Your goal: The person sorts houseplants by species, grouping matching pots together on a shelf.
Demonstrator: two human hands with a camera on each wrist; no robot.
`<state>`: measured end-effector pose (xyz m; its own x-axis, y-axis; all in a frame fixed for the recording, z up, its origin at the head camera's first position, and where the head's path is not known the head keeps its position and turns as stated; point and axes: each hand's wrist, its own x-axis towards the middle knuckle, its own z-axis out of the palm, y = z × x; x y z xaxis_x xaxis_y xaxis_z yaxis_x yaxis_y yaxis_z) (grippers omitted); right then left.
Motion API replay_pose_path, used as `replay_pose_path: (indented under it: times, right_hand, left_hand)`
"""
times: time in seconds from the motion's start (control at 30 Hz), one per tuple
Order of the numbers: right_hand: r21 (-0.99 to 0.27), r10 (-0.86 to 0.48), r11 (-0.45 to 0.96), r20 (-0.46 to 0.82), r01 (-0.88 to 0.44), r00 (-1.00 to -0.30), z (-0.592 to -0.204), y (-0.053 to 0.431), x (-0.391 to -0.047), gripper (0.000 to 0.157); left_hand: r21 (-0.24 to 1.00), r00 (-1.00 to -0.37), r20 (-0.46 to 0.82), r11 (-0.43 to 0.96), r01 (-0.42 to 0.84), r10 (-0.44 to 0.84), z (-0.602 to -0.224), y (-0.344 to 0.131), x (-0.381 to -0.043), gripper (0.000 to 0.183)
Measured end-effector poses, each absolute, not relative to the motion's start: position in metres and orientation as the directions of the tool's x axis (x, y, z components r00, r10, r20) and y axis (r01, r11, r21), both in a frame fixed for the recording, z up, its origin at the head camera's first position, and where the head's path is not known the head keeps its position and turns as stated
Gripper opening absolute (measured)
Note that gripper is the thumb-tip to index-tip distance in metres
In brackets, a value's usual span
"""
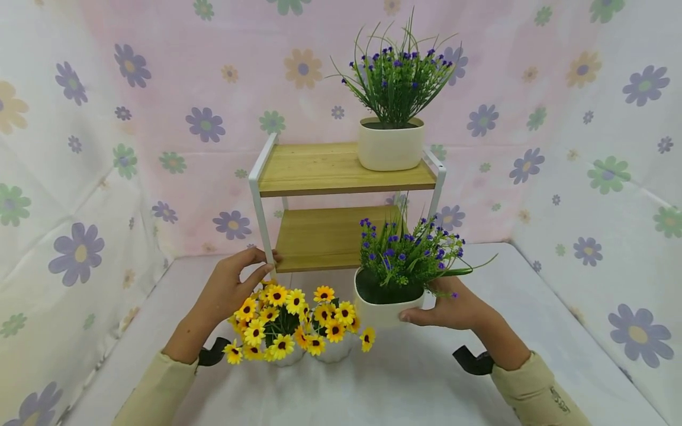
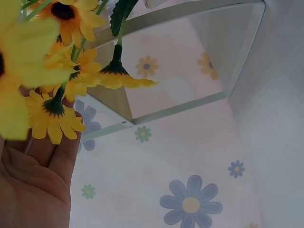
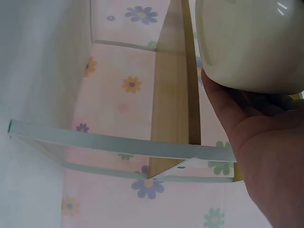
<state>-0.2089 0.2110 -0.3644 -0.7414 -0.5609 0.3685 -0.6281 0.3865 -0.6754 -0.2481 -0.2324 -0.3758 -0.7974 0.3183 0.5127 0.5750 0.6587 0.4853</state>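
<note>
My right hand [image 1: 453, 305] grips an off-white oval pot [image 1: 389, 312] with purple flowers [image 1: 407, 251], thumb on its front. The pot is held in front of the lower board of a two-tier shelf [image 1: 319, 236]. In the right wrist view the fingers of my right hand [image 3: 270, 142] curl under the pot [image 3: 251, 47]. My left hand [image 1: 226, 290] holds the shelf's left front post [image 1: 262, 228], thumb in front and fingers reaching behind. Yellow flowers [image 2: 57, 114] partly cover the left hand [image 2: 35, 180] in its wrist view.
A matching pot [image 1: 391, 148] with purple flowers stands on the right of the upper board [image 1: 309, 165]. Two small pots [image 1: 334, 354] of yellow flowers stand on the white table [image 1: 394, 384] between my arms. Flower-print cloth [image 1: 213, 177] surrounds the table's back and sides.
</note>
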Motion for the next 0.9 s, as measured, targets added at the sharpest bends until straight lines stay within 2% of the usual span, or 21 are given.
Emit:
replay_pose_path:
  times: [0.27,0.57,0.77,0.9]
  right_hand:
    - [-0.726,-0.51,0.276,0.445,-0.63,-0.736,-0.354,0.201,-0.212,0.076]
    - [-0.787,-0.425,0.115,0.512,-0.606,-0.746,-0.34,0.187,-0.211,0.078]
    - [-0.749,-0.405,-0.003,0.606,-0.662,-0.684,-0.325,0.173,-0.216,0.079]
    - [-0.728,-0.382,-0.006,0.636,-0.686,-0.671,-0.307,0.163,-0.217,0.08]
  left_hand:
    - [0.481,-0.774,0.533,0.63,0.609,0.341,-0.374,-0.233,-0.248,0.008]
    - [0.485,-0.785,0.519,0.641,0.596,0.338,-0.374,-0.235,-0.248,0.008]
    - [0.498,-0.786,0.518,0.628,0.598,0.338,-0.376,-0.234,-0.249,0.009]
    - [0.501,-0.791,0.515,0.633,0.591,0.331,-0.376,-0.234,-0.249,0.008]
